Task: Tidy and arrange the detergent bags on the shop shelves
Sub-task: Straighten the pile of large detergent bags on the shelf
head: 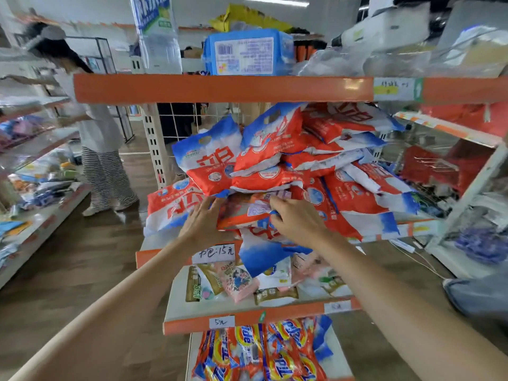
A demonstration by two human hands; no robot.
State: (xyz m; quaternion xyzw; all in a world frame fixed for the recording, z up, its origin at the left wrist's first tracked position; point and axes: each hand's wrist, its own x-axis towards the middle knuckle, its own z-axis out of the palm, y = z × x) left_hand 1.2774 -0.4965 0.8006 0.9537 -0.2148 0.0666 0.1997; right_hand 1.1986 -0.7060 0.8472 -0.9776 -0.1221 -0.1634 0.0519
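— Inspector: Report what both hands are doing.

— Operator: I am seeing the left hand (202, 222) lying flat, fingers straight and spread, pressing on a red, white and blue detergent bag (171, 207) at the left end of the heap. The right hand (295, 220) is curling its fingers over the edge of an orange bag (242, 215) lying just between the two hands; the fingertips are pinching its blue corner.

— Inspector: Where is the stock sitting?

— Operator: The pile of detergent bags (316, 160) is slumping in disorder above and beyond the fingertips, on the middle shelf (148, 255). One bag is hanging over the shelf edge below the right palm. Under my wrists, small sachets (236, 279) are lying on the next shelf down, and Tide bags (264, 353) are standing beneath that.

— Inspector: Anything else?

— Operator: A blue pack (247, 52) is sitting on the top shelf, above the fingers. A person in striped trousers (96, 149) is standing well to the left of my left hand.
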